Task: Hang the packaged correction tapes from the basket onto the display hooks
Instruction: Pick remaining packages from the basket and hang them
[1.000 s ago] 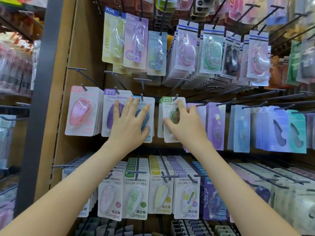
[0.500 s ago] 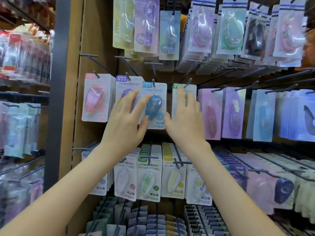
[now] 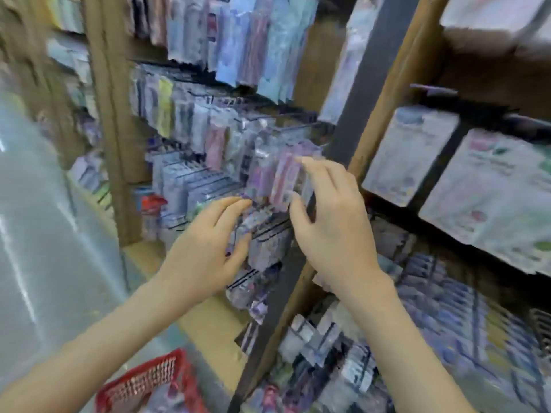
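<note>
The whole view is smeared by motion. Packaged correction tapes (image 3: 280, 180), pink and purple, hang on display hooks (image 3: 286, 117) at mid-frame. My right hand (image 3: 331, 222) is at that stack, fingers over its top edge and thumb below it; the blur hides whether they pinch it. My left hand (image 3: 208, 242) is just left and lower, fingers stretched toward lower hanging packs (image 3: 262, 251) with nothing in it. The red mesh basket (image 3: 143, 380) sits at the bottom left, and its contents are too blurred to make out.
A dark upright post (image 3: 351, 120) with wooden framing (image 3: 107, 114) divides the display bays. Larger flat packs (image 3: 489, 198) fill shelves at the right. More hanging stock (image 3: 185, 114) runs off to the left, beside a pale floor (image 3: 44, 234).
The view has swung left and down, so the display shows at an angle and the red basket has come into sight. Both hands have lifted off the flat pack fronts they pressed.
</note>
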A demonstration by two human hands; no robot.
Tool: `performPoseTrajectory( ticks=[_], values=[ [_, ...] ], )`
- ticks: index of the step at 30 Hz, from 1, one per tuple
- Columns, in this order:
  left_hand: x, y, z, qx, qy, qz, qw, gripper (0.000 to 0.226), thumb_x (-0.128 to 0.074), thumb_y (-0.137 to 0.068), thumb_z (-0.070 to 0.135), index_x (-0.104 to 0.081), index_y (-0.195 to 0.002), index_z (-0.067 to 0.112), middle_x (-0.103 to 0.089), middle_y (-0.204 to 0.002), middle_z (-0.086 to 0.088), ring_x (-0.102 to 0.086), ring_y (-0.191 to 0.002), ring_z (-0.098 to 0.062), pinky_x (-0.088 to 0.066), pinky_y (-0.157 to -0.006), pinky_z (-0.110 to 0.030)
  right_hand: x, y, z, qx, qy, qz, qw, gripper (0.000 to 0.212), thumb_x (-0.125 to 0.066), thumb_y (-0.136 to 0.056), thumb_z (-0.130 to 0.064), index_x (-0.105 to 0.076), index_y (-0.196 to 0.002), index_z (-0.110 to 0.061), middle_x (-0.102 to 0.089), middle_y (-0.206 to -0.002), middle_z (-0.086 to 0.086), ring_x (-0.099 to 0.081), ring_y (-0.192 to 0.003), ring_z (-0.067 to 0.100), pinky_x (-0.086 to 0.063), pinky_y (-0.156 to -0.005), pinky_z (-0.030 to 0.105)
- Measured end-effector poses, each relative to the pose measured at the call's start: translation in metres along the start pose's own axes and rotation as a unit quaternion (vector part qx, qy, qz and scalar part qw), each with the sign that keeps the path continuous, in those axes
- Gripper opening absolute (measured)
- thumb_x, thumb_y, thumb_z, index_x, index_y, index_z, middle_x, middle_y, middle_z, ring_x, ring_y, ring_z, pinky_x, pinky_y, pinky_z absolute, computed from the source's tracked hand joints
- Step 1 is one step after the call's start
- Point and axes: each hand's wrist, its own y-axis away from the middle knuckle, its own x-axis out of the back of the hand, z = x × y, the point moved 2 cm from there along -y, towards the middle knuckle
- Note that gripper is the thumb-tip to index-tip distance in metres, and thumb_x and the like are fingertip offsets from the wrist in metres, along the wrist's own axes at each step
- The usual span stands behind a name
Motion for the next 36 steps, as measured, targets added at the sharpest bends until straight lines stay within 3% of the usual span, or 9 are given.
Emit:
performPoseTrajectory(
  ticks=[5, 10, 14, 18, 20, 24, 27, 31, 36],
  values=[
    [-0.023, 0.122, -0.119, 0.168, 0.003, -0.053, 0.984, 0.045, -0.047, -0.084, 0.025, -0.051, -0.123, 0.004, -0.057, -0.113, -0.016, -0.051, -0.105, -0.024, -0.034, -0.093, -0.021, -0.167, 0.044, -0.037, 0.013, -0.077, -0.197, 0.977, 0.046, -0.06, -0.088, -0.016, -0.051, -0.133, -0.007, -0.055, -0.122, 0.011, -0.05, -0.114, 0.03, -0.045, -0.094, 0.042],
    [-0.074, 0.27, -0.22, 0.36, -0.007, -0.143, 0.922, 0.045, -0.041, -0.081, 0.03, -0.047, -0.121, 0.009, -0.061, -0.11, -0.02, -0.063, -0.094, -0.037, -0.049, -0.081, -0.037, -0.334, 0.146, -0.052, -0.026, -0.114, -0.399, 0.91, 0.052, -0.054, -0.082, -0.018, -0.05, -0.133, -0.006, -0.054, -0.124, 0.015, -0.05, -0.116, 0.035, -0.042, -0.097, 0.044],
    [-0.145, 0.407, -0.266, 0.495, -0.002, -0.216, 0.842, 0.047, -0.04, -0.079, 0.026, -0.047, -0.124, 0.011, -0.058, -0.114, -0.018, -0.059, -0.095, -0.041, -0.053, -0.079, -0.048, -0.442, 0.266, -0.04, -0.061, -0.131, -0.483, 0.864, 0.054, -0.061, -0.084, -0.011, -0.049, -0.136, -0.006, -0.058, -0.125, 0.015, -0.056, -0.115, 0.033, -0.031, -0.096, 0.036],
    [-0.229, 0.536, -0.276, 0.605, 0.019, -0.26, 0.753, 0.045, -0.062, -0.078, 0.007, -0.054, -0.123, 0.001, -0.057, -0.115, -0.022, -0.061, -0.093, -0.042, -0.054, -0.077, -0.046, -0.533, 0.41, -0.012, -0.121, -0.152, -0.589, 0.785, 0.06, -0.054, -0.09, -0.008, -0.033, -0.147, -0.012, -0.046, -0.137, 0.01, -0.041, -0.128, 0.027, -0.032, -0.107, 0.035],
    [-0.267, 0.581, -0.283, 0.626, 0.016, -0.277, 0.729, 0.053, -0.066, -0.073, -0.004, -0.055, -0.125, 0.002, -0.058, -0.114, -0.023, -0.063, -0.089, -0.044, -0.053, -0.071, -0.043, -0.57, 0.472, 0.003, -0.144, -0.142, -0.616, 0.761, 0.062, -0.055, -0.089, -0.006, -0.032, -0.147, -0.013, -0.045, -0.136, 0.008, -0.04, -0.128, 0.026, -0.033, -0.108, 0.035],
    [-0.349, 0.663, -0.307, 0.647, -0.037, -0.315, 0.693, 0.059, -0.048, -0.086, 0.0, -0.038, -0.142, 0.012, -0.04, -0.139, -0.017, -0.048, -0.119, -0.036, -0.045, -0.09, -0.04, -0.658, 0.589, 0.03, -0.141, -0.126, -0.657, 0.73, 0.069, -0.059, -0.086, -0.004, -0.029, -0.148, -0.009, -0.044, -0.141, 0.012, -0.039, -0.13, 0.029, -0.025, -0.109, 0.032],
    [-0.419, 0.725, -0.326, 0.661, -0.043, -0.319, 0.678, 0.064, -0.051, -0.085, 0.006, -0.034, -0.146, 0.014, -0.033, -0.145, -0.019, -0.044, -0.125, -0.037, -0.041, -0.098, -0.04, -0.73, 0.646, 0.039, -0.118, -0.145, -0.658, 0.73, 0.077, -0.061, -0.087, -0.006, -0.017, -0.151, -0.007, -0.034, -0.149, 0.014, -0.032, -0.135, 0.032, -0.023, -0.11, 0.032],
    [-0.484, 0.793, -0.339, 0.73, -0.046, -0.384, 0.564, 0.069, -0.054, -0.088, 0.02, -0.021, -0.149, 0.022, -0.017, -0.152, -0.018, -0.027, -0.136, -0.035, -0.03, -0.111, -0.045, -0.807, 0.694, 0.042, -0.009, -0.131, -0.636, 0.761, 0.078, -0.058, -0.087, -0.006, -0.015, -0.152, -0.008, -0.026, -0.154, 0.016, -0.023, -0.142, 0.031, -0.02, -0.117, 0.04],
    [-0.535, 0.813, -0.352, 0.74, -0.089, -0.433, 0.507, 0.079, -0.044, -0.095, 0.009, 0.007, -0.152, 0.029, 0.004, -0.157, -0.025, -0.005, -0.145, -0.038, -0.006, -0.113, -0.059, -0.883, 0.707, 0.028, 0.106, -0.132, -0.575, 0.8, 0.08, -0.059, -0.083, -0.006, -0.02, -0.152, -0.012, -0.033, -0.151, 0.018, -0.027, -0.141, 0.033, -0.02, -0.115, 0.045]
  ],
)
